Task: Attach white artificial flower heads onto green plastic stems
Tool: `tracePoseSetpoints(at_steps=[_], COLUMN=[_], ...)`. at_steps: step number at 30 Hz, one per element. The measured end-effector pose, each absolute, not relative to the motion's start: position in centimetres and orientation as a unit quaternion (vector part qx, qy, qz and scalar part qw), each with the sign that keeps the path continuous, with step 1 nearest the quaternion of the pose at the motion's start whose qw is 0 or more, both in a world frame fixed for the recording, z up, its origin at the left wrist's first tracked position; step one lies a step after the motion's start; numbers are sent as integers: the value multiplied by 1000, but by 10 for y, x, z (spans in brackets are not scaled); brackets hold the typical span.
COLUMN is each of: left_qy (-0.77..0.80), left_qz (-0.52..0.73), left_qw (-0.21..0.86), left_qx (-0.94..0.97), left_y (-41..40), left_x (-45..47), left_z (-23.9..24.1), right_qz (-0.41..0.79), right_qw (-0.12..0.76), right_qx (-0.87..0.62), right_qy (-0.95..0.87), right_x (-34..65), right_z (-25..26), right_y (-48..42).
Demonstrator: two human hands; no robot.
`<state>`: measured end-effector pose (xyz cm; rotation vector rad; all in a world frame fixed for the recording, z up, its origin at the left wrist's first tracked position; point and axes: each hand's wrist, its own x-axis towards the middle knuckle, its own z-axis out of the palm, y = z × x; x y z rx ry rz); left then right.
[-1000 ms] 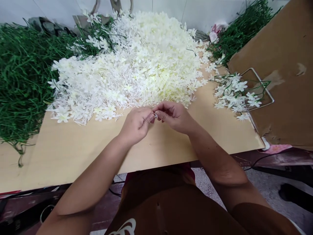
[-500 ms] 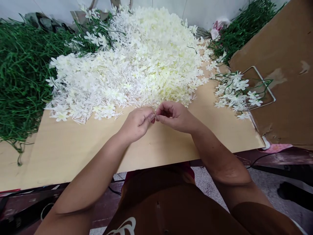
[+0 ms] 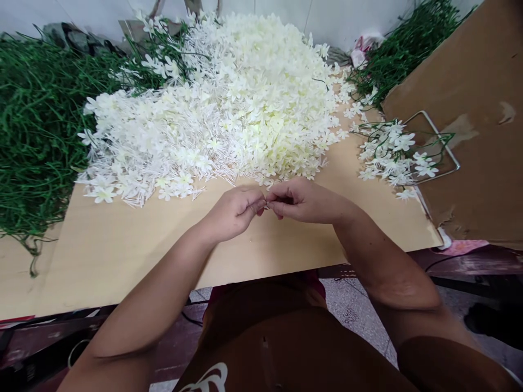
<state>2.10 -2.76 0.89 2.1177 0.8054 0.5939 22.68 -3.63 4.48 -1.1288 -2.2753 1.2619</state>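
A heap of thin green plastic stems (image 3: 32, 125) covers the pale wooden table (image 3: 122, 250) at the far left. Beside it lies a big pile of white artificial flowers (image 3: 229, 103). Just below the pile's near edge, the left hand (image 3: 235, 211) and right hand (image 3: 300, 200) meet fingertip to fingertip, pinching a tiny white piece (image 3: 266, 205) between them. A brown cardboard sheet (image 3: 469, 114) stands at right.

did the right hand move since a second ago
Yes. The right hand has shifted slightly toward the table's near edge, away from the white flower pile. Its fingertips meet the left hand.
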Motion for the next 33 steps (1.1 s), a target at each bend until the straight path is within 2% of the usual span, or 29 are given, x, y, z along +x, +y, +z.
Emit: tracePoseSetpoints(at_steps=[7,13,18,20,22,24,26,29,31,33], left_qy=[335,319,203,174,205,249,284,318,345,377], left_qz=[227,282,336,339,341,336,323,303,291,283], left_qw=[436,334,246,224,239,277,293,271,254,254], left_qx=[804,841,886,897,886,865,854,857,856,845], left_y=[-29,-23,-37,-43,-42,-34,-26,-20,-19,-18], left_x=[24,23,25,25,23,19,14,11,11,12], left_z=[6,4,18,23,24,21,18,12,7,2], right_qz=[342,242,214,237,319,423,491,487,472,461], right_qw=[216,241,287,322,337,282,165,20,3,26], right_qx=[-437,-483,-562,-591,-542,-430,-313,-243,-243,-256], right_qy=[-804,-806,-746,-700,-701,-746,-796,-839,-847,-849], right_x=[220,206,215,230,245,253,252,240,233,229], right_z=[38,36,29,31,38,49,59,65,64,61], right_y=[-41,-48,-32,-28,-32,-42,-54,-68,-72,-71])
